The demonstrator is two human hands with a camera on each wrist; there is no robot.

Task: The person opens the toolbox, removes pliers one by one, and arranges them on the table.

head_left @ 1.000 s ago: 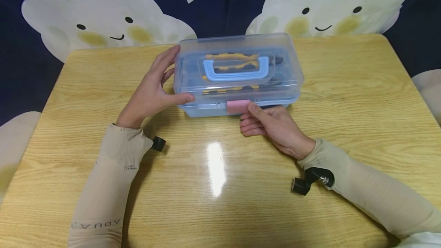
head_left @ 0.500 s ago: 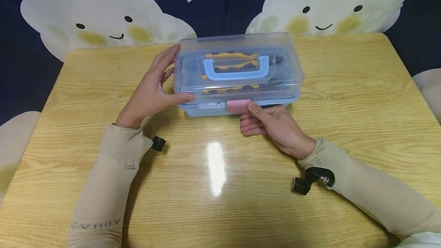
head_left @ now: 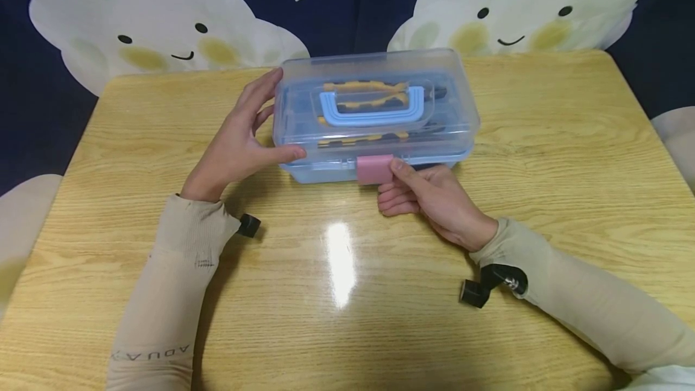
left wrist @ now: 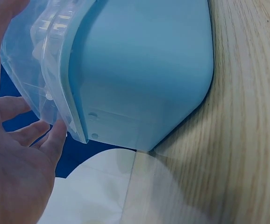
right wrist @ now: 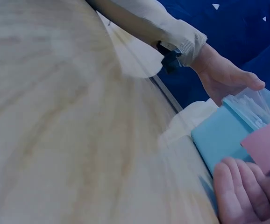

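Note:
A plastic storage box with a pale blue base and a see-through lid stands at the far middle of the table. Its blue carry handle lies folded on the lid. Through the lid show several long yellow-and-black items. My left hand holds the box's left end, thumb on the front of the lid and fingers toward the back. My right hand holds the right edge of the pink latch with thumb above and curled fingers below. In the right wrist view the latch sticks outward from the box.
The wooden table spreads in front of and around the box. Behind it hangs a dark blue cloth with smiling clouds. Small black cameras sit on both sleeved wrists.
The pink latch has swung outward from the box front and shows more of its face now. Both hands and the box stay nearly in place.

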